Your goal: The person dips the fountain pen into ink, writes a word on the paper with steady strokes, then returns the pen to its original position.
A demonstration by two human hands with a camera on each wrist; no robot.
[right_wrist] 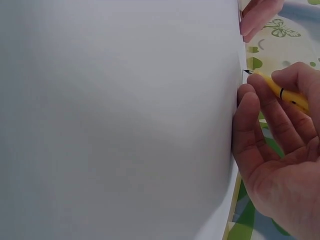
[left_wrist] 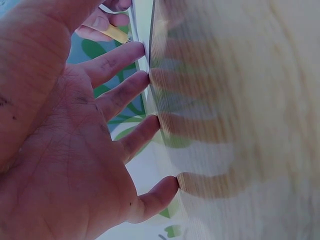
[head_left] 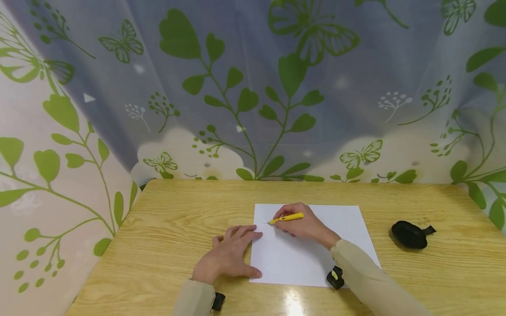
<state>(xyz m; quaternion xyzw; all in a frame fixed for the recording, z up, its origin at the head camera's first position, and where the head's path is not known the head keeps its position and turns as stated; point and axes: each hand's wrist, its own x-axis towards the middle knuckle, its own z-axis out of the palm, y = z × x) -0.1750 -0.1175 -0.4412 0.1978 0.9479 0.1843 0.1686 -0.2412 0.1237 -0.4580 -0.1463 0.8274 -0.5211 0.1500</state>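
A white sheet of paper point(head_left: 292, 263) lies on the wooden table. My right hand point(head_left: 302, 224) pinches a yellow fountain pen point(head_left: 291, 217), its dark tip touching the paper near the upper left, beside a short thin line. In the right wrist view the pen point(right_wrist: 287, 95) sits between thumb and fingers, and the other fingers of my right hand point(right_wrist: 280, 160) rest against the sheet. My left hand point(head_left: 229, 254) has its fingers spread, with thumb and fingertips on the sheet's left edge. The left wrist view shows several fingertips of my left hand point(left_wrist: 65, 145) touching the tabletop.
A black pouch-like object point(head_left: 409, 235) with a short tab lies on the table point(head_left: 178, 219), right of the paper. Behind the table hangs a curtain point(head_left: 245, 87) printed with green leaves and butterflies. It also runs along the left side.
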